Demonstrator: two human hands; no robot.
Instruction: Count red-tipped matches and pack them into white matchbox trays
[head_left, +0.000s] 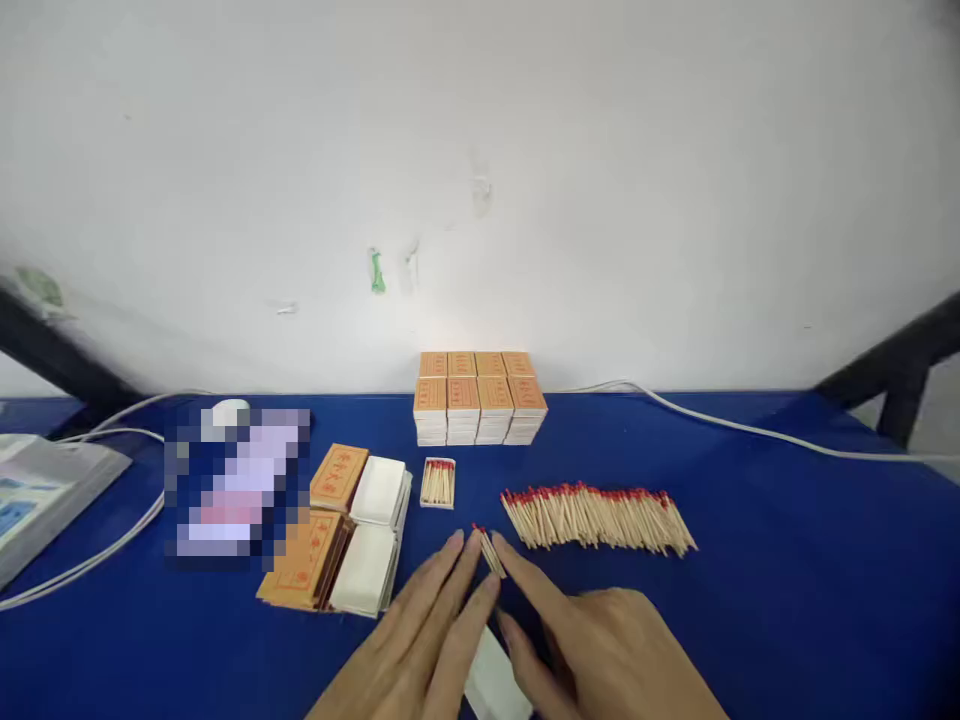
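Note:
A few red-tipped matches (pixel 490 556) lie between the fingertips of my left hand (pixel 420 635) and my right hand (pixel 607 640). Fingers of both hands touch the little bunch from either side. Partly under my hands is a white tray (pixel 493 678), whose inside I cannot make out. Beyond my fingertips stands a small tray filled with matches (pixel 437 483). To the right, many loose matches (pixel 596 518) lie in a wide row, heads pointing away from me.
Stacked orange matchboxes (pixel 480 410) stand against the wall. On the left are orange sleeves (pixel 304 560) beside stacked white trays (pixel 365 570), and a blurred phone (pixel 244 480). White cables (pixel 750 433) run along the blue table (pixel 787 560). A plastic packet (pixel 45 500) lies far left.

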